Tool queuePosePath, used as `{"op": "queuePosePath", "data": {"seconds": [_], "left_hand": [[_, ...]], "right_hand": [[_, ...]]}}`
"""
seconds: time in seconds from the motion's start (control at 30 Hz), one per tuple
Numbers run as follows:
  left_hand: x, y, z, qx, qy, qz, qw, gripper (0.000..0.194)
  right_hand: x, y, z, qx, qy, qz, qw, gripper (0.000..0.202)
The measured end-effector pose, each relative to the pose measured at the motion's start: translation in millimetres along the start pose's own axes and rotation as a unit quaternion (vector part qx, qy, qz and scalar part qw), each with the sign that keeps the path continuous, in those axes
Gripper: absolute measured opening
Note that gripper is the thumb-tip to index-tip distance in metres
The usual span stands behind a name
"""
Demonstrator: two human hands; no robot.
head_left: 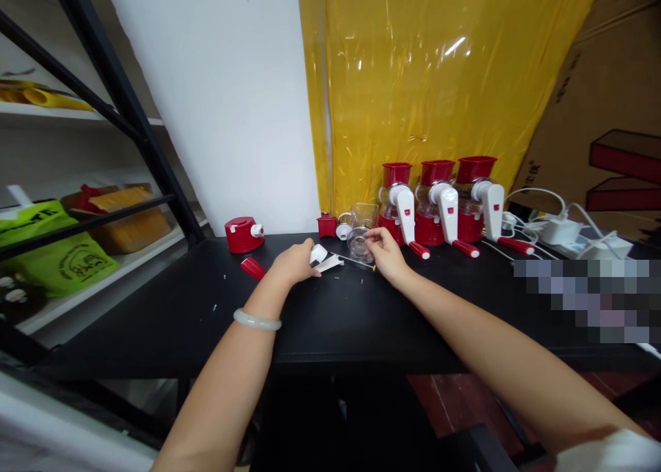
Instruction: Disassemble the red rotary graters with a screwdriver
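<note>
The left hand (298, 262), a pale bangle (257, 320) on its wrist, is partly closed, its fingers curled around a small white plastic piece (319, 254). Just beside those fingers a flat white plastic part (329, 264) lies on the black tabletop (330, 320), and a red handle (253, 268) juts out on the other side of the hand.

The right hand (386, 254) is half closed, thumb and fingertips bent together at the edge of a clear, round plastic part (360, 243); whether they grip it or only touch it is hard to tell. A thin metal rod with a yellow tip (356, 260) lies beside it.

Behind the clear part are a small red plastic piece (326, 226) and a white round fitting (343, 231). Farther left sits a red cylindrical base with a white knob (242, 235). To the right, three upright red-and-white crank graters (438, 207) stand in a row, and beyond them white plugs and cables (560, 229) lie tangled.
</note>
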State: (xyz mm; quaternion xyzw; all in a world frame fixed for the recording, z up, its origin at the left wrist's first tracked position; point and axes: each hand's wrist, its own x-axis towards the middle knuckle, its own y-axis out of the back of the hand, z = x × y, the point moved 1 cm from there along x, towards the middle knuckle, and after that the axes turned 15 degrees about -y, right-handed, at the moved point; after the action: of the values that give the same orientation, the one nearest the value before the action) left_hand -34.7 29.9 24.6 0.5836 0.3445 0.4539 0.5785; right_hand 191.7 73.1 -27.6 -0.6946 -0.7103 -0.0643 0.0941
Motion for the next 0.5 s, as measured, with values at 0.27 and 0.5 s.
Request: {"op": "queuePosePath", "data": {"seconds": [0.27,0.5], "left_hand": [[6,-2.5,16,-0.057,-0.100,0.205,0.972,0.027],[4,0.6,33,-0.112,-0.158,0.196,0.961,0.020]], "right_hand": [[-13,0,-10,-0.129,0.108,-0.029,0.985,0.013],[-29,-5,-20,-0.259,0.268,-0.131,0.919,0.020]]}}
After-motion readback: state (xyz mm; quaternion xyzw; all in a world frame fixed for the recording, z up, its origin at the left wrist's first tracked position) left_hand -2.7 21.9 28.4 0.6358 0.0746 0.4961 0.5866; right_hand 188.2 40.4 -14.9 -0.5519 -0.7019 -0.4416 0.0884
